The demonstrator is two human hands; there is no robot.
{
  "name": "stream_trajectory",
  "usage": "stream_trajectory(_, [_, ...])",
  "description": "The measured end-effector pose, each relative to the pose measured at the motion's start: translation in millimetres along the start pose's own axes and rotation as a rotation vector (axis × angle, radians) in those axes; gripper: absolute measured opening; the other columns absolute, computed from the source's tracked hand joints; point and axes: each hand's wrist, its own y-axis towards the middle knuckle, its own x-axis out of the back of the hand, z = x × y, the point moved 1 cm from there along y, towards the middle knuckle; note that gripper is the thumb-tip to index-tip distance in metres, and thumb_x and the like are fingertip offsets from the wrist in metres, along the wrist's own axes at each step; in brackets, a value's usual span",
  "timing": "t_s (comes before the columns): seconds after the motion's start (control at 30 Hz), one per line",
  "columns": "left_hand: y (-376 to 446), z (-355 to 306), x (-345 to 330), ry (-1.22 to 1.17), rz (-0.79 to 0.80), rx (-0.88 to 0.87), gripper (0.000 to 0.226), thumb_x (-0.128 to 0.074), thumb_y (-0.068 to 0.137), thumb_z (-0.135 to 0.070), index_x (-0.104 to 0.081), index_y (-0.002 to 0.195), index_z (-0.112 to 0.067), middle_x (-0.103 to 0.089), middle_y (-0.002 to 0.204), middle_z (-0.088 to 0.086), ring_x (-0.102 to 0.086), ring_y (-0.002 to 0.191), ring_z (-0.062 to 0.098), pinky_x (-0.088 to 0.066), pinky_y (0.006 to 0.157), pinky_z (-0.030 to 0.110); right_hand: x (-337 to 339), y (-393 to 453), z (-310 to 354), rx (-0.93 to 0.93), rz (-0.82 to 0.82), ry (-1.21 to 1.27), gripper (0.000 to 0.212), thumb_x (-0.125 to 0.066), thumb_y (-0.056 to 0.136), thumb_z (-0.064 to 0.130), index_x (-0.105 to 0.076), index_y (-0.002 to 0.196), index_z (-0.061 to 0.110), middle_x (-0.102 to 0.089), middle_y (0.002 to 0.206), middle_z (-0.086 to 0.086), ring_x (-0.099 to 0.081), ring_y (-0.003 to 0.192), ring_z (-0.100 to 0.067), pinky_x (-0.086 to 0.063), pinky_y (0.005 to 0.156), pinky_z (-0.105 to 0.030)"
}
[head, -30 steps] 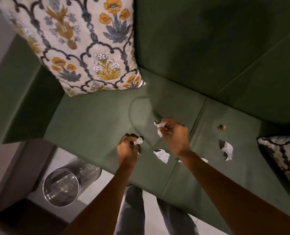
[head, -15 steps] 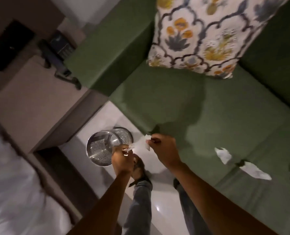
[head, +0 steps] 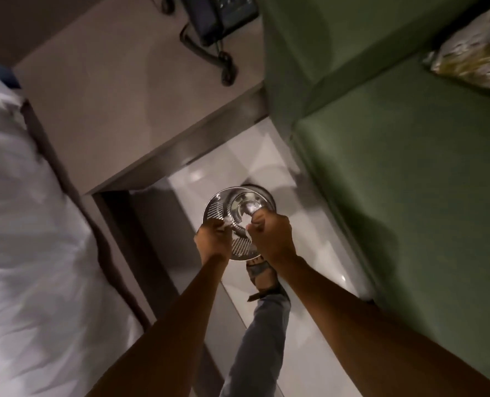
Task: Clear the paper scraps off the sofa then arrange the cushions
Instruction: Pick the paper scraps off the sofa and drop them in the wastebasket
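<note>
Both my hands hover over the round metal mesh bin [head: 219, 206] on the white floor. My left hand [head: 213, 239] is closed around a white paper scrap [head: 226, 224] above the bin's near-left rim. My right hand [head: 271, 234] is fisted over the bin's right side, with a sliver of white paper scrap [head: 249, 225] showing at its fingers. The green sofa [head: 410, 181] fills the right side. A floral cushion [head: 473, 58] lies at its upper right, partly cut off. The other scraps on the sofa are out of view.
A beige side table [head: 123, 104] with a dark corded telephone [head: 218, 15] stands to the left of the sofa arm. White bedding [head: 23, 253] covers the left edge. My leg in grey trousers and a sandal [head: 262, 277] stands just below the bin.
I have turned left from the sofa seat. Both hands carried their paper scraps off the seat and now sit directly above the bin. The loose scraps have left the view.
</note>
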Motion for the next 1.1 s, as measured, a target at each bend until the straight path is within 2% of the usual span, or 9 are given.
stream_trajectory(0.07, [10, 7, -7, -0.017, 0.039, -0.001, 0.026, -0.078, 0.090, -0.015, -0.076, 0.115, -0.008, -0.078, 0.113, 0.019, -0.072, 0.107, 0.040, -0.055, 0.090, 0.039, -17, 12, -5, -0.048, 0.078, -0.036, 0.031, -0.078, 0.092, 0.017, -0.072, 0.120, 0.004, -0.081, 0.114, -0.017, -0.076, 0.108, -0.038, -0.063, 0.096, -0.049])
stream_trajectory(0.13, [13, 10, -13, -0.026, 0.092, -0.016, 0.047, -0.078, 0.089, -0.011, -0.063, 0.134, -0.008, -0.069, 0.133, 0.017, -0.066, 0.119, 0.040, -0.052, 0.101, 0.043, -24, 17, -11, -0.072, 0.136, -0.060, 0.065, -0.085, 0.090, 0.019, -0.056, 0.146, 0.007, -0.074, 0.137, -0.015, -0.070, 0.128, -0.034, -0.058, 0.108, -0.047])
stream_trajectory(0.2, [9, 11, -15, -0.012, 0.117, -0.055, 0.056, -0.077, 0.089, -0.010, -0.056, 0.141, -0.010, -0.060, 0.143, 0.015, -0.064, 0.122, 0.042, -0.052, 0.102, 0.048, -26, 15, -16, -0.065, 0.159, -0.056, 0.076, -0.086, 0.090, 0.016, -0.047, 0.155, 0.010, -0.069, 0.145, -0.013, -0.067, 0.134, -0.033, -0.057, 0.111, -0.046])
stream_trajectory(0.33, [-7, 5, -5, 0.011, 0.121, -0.105, 0.053, -0.073, 0.093, -0.017, -0.053, 0.142, -0.012, -0.055, 0.148, 0.014, -0.064, 0.121, 0.042, -0.054, 0.095, 0.047, -14, -3, -23, -0.013, 0.156, -0.027, 0.069, -0.080, 0.094, 0.023, -0.048, 0.154, 0.013, -0.066, 0.149, -0.010, -0.065, 0.136, -0.031, -0.057, 0.112, -0.049])
stream_trajectory(0.57, [-49, -31, 2, 0.052, 0.138, -0.292, 0.047, -0.059, 0.106, -0.032, -0.052, 0.145, -0.007, -0.060, 0.143, 0.020, -0.069, 0.113, 0.038, -0.053, 0.084, 0.036, 50, -32, -20, 0.086, -0.007, 0.029, 0.062, -0.078, 0.096, 0.022, -0.051, 0.152, 0.014, -0.067, 0.147, -0.008, -0.067, 0.132, -0.027, -0.059, 0.110, -0.045])
stream_trajectory(0.7, [-88, -70, -15, 0.036, 0.089, -0.461, 0.041, -0.056, 0.108, -0.031, -0.051, 0.143, -0.009, -0.055, 0.146, 0.019, -0.059, 0.127, 0.036, -0.054, 0.099, 0.043, 106, -43, -37, 0.108, -0.153, -0.007, 0.062, -0.075, 0.095, 0.009, -0.053, 0.153, 0.008, -0.061, 0.155, -0.011, -0.062, 0.138, -0.029, -0.056, 0.112, -0.048])
stream_trajectory(0.83, [-145, -122, -43, 0.035, 0.094, -0.580, 0.038, -0.052, 0.110, -0.038, -0.050, 0.141, -0.015, -0.054, 0.141, 0.012, -0.050, 0.129, 0.023, -0.049, 0.106, 0.039, 169, -65, -63, 0.080, -0.249, 0.038, 0.059, -0.073, 0.095, 0.012, -0.053, 0.151, 0.014, -0.072, 0.138, -0.008, -0.071, 0.122, -0.027, -0.061, 0.102, -0.045])
stream_trajectory(1.0, [-217, -191, -87, 0.026, 0.157, -0.795, 0.037, -0.052, 0.110, -0.036, -0.050, 0.143, -0.019, -0.056, 0.139, 0.007, -0.053, 0.127, 0.023, -0.050, 0.102, 0.036, 241, -108, -107, 0.068, -0.392, 0.105, 0.048, -0.069, 0.102, 0.034, -0.058, 0.146, 0.020, -0.074, 0.135, -0.006, -0.074, 0.117, -0.025, -0.063, 0.096, -0.040])
stream_trajectory(1.1, [-263, -219, -117, 0.066, 0.240, -0.941, 0.038, -0.055, 0.110, -0.028, -0.054, 0.144, -0.012, -0.057, 0.137, 0.010, -0.055, 0.125, 0.026, -0.055, 0.099, 0.040, 285, -143, -148, -0.027, -0.544, 0.106, 0.046, -0.067, 0.100, 0.021, -0.059, 0.145, 0.018, -0.071, 0.135, -0.010, -0.071, 0.118, -0.031, -0.059, 0.096, -0.039])
